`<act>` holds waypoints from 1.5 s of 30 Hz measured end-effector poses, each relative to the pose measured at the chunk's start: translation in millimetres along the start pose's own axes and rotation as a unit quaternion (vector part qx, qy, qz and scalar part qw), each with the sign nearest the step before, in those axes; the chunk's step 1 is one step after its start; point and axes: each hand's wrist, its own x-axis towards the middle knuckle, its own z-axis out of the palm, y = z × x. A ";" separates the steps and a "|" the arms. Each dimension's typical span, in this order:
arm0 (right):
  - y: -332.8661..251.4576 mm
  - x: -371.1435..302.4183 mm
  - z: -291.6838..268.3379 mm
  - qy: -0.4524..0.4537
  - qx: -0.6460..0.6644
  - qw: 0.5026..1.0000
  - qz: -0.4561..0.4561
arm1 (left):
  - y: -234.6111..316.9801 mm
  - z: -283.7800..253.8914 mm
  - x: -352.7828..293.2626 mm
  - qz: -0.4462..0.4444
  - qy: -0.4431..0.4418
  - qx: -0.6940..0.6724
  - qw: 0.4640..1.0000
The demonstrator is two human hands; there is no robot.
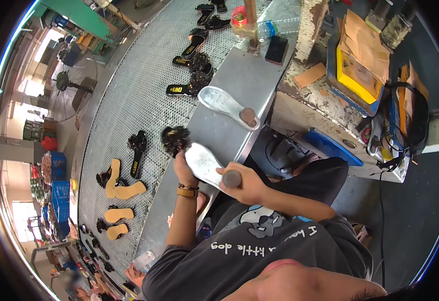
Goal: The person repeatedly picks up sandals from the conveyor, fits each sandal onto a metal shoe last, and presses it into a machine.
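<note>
I hold a sandal (203, 163) with a pale, shiny sole turned up and a black fluffy upper (174, 139) at its far end. My left hand (183, 166), a brown band on its wrist, grips the sandal near that fluffy front. My right hand (248, 185) is closed around the round brown heel end (232, 178). The sandal hangs over the near edge of a grey metal table (249, 75). A second pale-soled sandal (227, 106) lies sole-up on the table just beyond.
A curved mesh conveyor (129, 95) to my left carries black sandals (192, 62) and tan insoles (121, 188). A phone (276, 49), a plastic bottle (274, 27) and a red-lidded tub (239, 17) sit at the table's far end. A cluttered bench with a yellow box (355, 75) stands on the right.
</note>
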 end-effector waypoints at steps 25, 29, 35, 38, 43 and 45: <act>-115.0 -15.0 -325.3 0.637 -0.466 0.603 0.116 | -4.5 253.0 -86.5 -0.078 -0.613 0.222 0.755; -107.2 0.3 -346.8 0.566 -0.554 0.557 0.249 | -3.7 225.9 -77.0 -0.102 -0.491 0.219 0.837; -103.6 28.3 -388.8 0.566 -0.600 0.518 0.227 | -14.5 206.6 -55.9 -0.065 -0.391 0.201 0.896; -99.9 34.3 -393.4 0.563 -0.623 0.499 0.215 | -0.8 221.0 -45.3 -0.032 -0.385 0.229 0.893; -100.3 25.3 -397.4 0.604 -0.654 0.442 0.108 | 20.1 243.2 52.6 0.262 -0.287 0.370 0.844; -91.9 29.3 -400.9 0.652 -0.632 0.419 0.001 | 29.6 238.6 121.3 0.318 -0.180 0.372 0.853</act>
